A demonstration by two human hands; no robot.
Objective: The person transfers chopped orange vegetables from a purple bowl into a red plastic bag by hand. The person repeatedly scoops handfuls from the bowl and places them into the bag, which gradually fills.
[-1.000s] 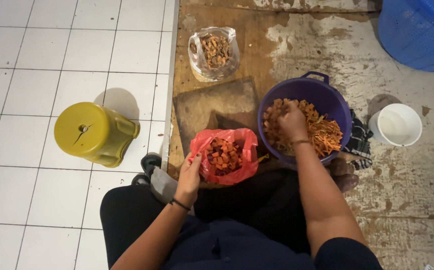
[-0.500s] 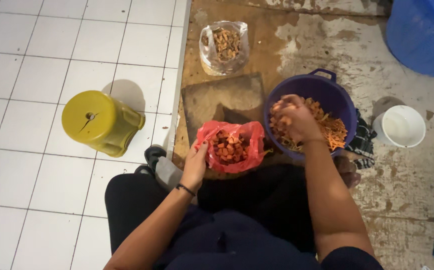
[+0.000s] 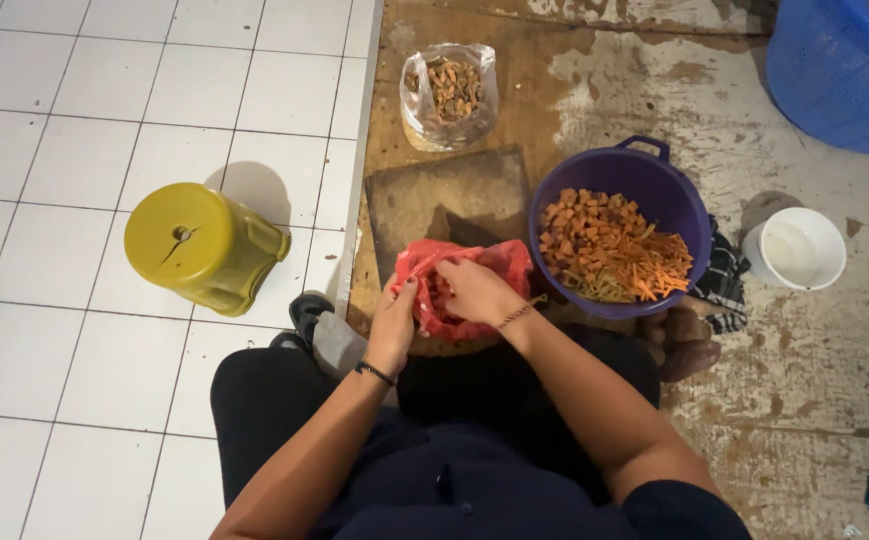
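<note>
Red bag (image 3: 474,285): a thin plastic bag on the floor just in front of the person's knees, touching the near edge of the chopping board (image 3: 449,195).
Left hand (image 3: 394,325): fingers closed on the bag's left rim.
Right hand (image 3: 474,292): over the bag's mouth, fingers curled into it; what they pinch is hidden.
Purple bowl (image 3: 654,180): just right of the bag, filled with orange-brown cubes and shreds.
Clear bag (image 3: 449,95): beyond the board, holding brown pieces.
Yellow stool (image 3: 204,245): on white tiles, well left.
White bowl (image 3: 794,250): right of the purple one.
</note>
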